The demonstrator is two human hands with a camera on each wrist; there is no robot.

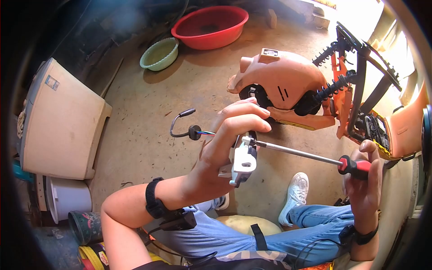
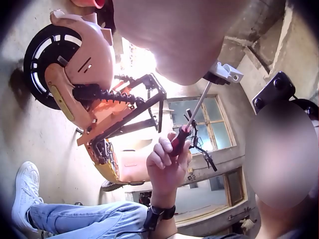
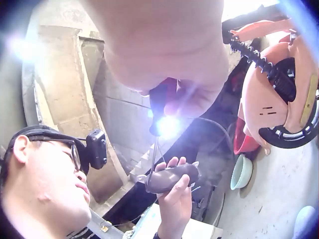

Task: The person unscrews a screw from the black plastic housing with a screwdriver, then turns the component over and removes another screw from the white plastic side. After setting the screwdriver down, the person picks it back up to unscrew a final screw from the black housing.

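Note:
My left hand [image 1: 208, 157] holds up a small housing [image 1: 243, 163], white on the side facing me. The right wrist view shows its dark, glossy oval face [image 3: 168, 179], with the left thumb pressed on it. A thin cable [image 1: 180, 133] with a black grommet and coloured wires trails behind the hand. My right hand [image 1: 365, 193] grips the red and black handle of a screwdriver [image 1: 299, 154]. Its steel shaft reaches across to the housing, the tip right at a corner post near the left fingertips.
An orange scooter [image 1: 288, 83], partly stripped, lies tipped over ahead on the right, springs [image 1: 333, 87] exposed. A red basin [image 1: 209, 33] and a pale green basin [image 1: 159, 55] stand at the back. On the left are a cream box [image 1: 63, 130] and a white bucket [image 1: 69, 198].

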